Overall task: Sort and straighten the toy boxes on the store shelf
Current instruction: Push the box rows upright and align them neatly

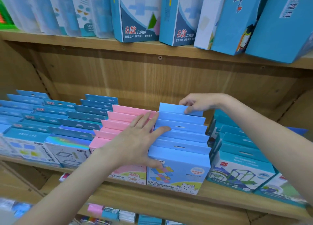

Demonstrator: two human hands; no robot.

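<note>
The wooden store shelf point(220, 193) carries several front-to-back rows of upright cardboard toy boxes.

Row of light-blue cardboard boxes point(182, 133): located at frame centre, slightly toward 3 o'clock. The boxes stand one behind another with their hang-tab tops stepped. The front box shows a printed white bear on its face.

Row of pink cardboard boxes point(116, 121): touching the light-blue row on its 9 o'clock side. The front pink box shows a printed rabbit.

Left hand point(137, 140): enters from 7 o'clock. The palm lies flat over the seam between the pink and light-blue rows. Fingers are straight and spread, pressing on the box tops; the thumb reaches down to the upper edge of the front light-blue box. Nothing is gripped.

Right hand point(198, 103): enters from 3 o'clock. Its curled fingers and thumb pinch the top edge of the rearmost light-blue box point(176, 108), which stands at 12 o'clock of its row, close to the shelf's back panel.

Rows of darker blue tabbed boxes point(55, 121): at 9 o'clock of the pink row.

Teal boxes with a printed cube frame point(240, 165): at 3 o'clock of the light-blue row.

Tall blue and white boxes point(140, 15): on the upper shelf at 12 o'clock, several leaning.
</note>
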